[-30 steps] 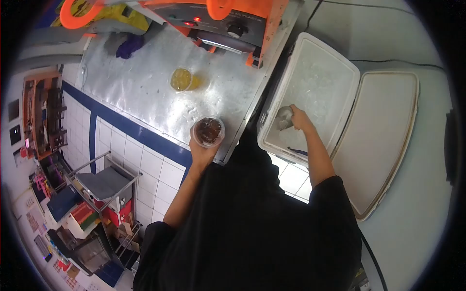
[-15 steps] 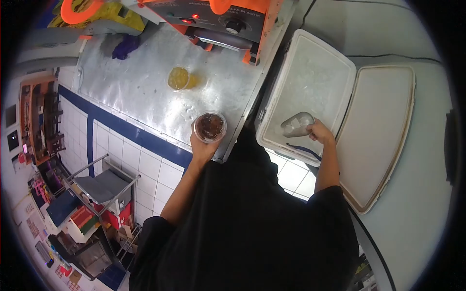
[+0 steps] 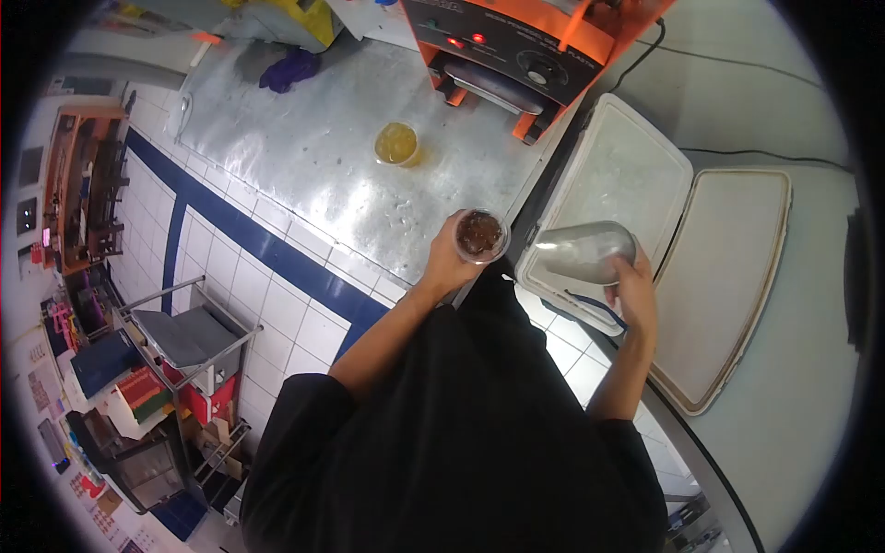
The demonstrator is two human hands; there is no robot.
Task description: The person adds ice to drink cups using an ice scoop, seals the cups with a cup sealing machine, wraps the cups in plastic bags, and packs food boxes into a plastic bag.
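On the dark front panel of the orange-framed machine (image 3: 516, 55), at the far right of the tabletop (image 3: 304, 157), the words "MESIN" and "PLASTIK" can be made out; the rest of the lettering is too blurred to read. Two red lights glow there, beside one round knob (image 3: 539, 72).

There are two clear cups. The dark cup (image 3: 479, 237) holds a reddish-brown drink with glossy lumps in it and is at the near right corner of the tabletop; whether its base touches the metal cannot be told. The left hand (image 3: 449, 253) is wrapped round its side. The yellow cup (image 3: 396, 145) stands upright farther in from that corner, its drink pale gold.

The right hand (image 3: 632, 288), well apart from the left, is clamped on the rear of one shiny metal scoop (image 3: 585, 252), whose mouth points toward the dark cup. Below the scoop is one white box (image 3: 687, 180) of ice (image 3: 627, 170), just beyond the tabletop's right edge, with one lid (image 3: 724, 276) alongside. One purple cloth (image 3: 289, 71) lies toward the tabletop's far left.
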